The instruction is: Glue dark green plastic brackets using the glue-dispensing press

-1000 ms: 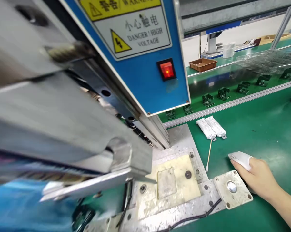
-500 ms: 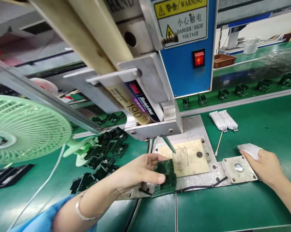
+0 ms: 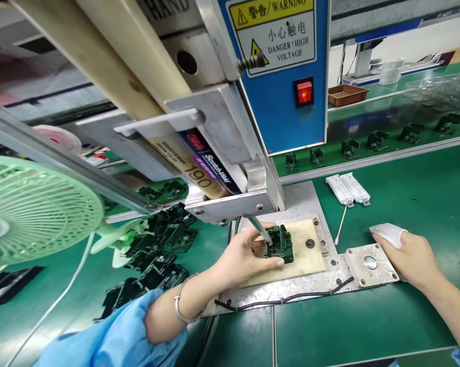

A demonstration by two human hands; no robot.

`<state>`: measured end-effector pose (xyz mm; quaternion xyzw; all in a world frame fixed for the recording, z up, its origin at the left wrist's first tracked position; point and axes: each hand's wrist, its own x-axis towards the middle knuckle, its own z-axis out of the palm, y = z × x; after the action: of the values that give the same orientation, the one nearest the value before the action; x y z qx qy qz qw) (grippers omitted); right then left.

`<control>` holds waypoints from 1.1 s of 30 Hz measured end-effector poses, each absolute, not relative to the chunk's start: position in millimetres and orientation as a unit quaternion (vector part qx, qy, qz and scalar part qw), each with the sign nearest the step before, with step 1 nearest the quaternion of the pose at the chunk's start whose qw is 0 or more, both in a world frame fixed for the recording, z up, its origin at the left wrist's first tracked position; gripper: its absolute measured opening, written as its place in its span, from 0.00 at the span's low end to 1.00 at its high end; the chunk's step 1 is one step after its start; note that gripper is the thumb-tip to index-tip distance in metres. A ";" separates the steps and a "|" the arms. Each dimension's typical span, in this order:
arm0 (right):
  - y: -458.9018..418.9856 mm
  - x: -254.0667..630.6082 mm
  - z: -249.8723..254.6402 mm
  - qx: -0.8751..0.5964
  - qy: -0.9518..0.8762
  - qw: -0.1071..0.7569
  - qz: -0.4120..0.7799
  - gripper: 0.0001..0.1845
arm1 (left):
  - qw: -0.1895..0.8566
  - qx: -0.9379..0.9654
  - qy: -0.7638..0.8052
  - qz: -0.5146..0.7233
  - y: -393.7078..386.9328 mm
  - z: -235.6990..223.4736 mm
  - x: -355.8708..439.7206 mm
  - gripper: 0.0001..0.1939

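My left hand [image 3: 242,253] pinches a dark green plastic part [image 3: 279,244] and sets it on the cream fixture pad [image 3: 306,257] of the metal base plate [image 3: 322,279], right under the machine's thin metal tip [image 3: 259,229]. My right hand [image 3: 413,257] rests on the green mat beside the square plate with the round push button [image 3: 369,262]; a white finger cot [image 3: 388,233] covers one finger, and the other fingers are curled out of sight.
A blue machine housing [image 3: 283,92] with a high-voltage label and a lit red switch [image 3: 304,92] overhangs the fixture. A pile of dark green parts [image 3: 157,255] lies at left near a green fan [image 3: 34,209]. Two white packets [image 3: 348,188], a cotton swab [image 3: 340,224] and a conveyor with parts [image 3: 367,140] lie behind.
My left hand came in from the left with the green part and moved it onto the fixture pad under the tip. The view swung down and right. My right hand stayed by the button.
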<state>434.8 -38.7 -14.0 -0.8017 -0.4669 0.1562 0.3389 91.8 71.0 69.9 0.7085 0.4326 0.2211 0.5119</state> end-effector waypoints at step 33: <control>-57.2 415.3 -0.3 -0.702 -0.427 0.439 0.363 0.28 | 0.513 0.314 0.605 0.522 9.0 40.5 -15.2 0.28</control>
<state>415.3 -57.2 -0.3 -0.7018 -0.4272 0.3631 0.4394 -15.2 9.0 40.5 0.3135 0.6053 0.5217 0.5129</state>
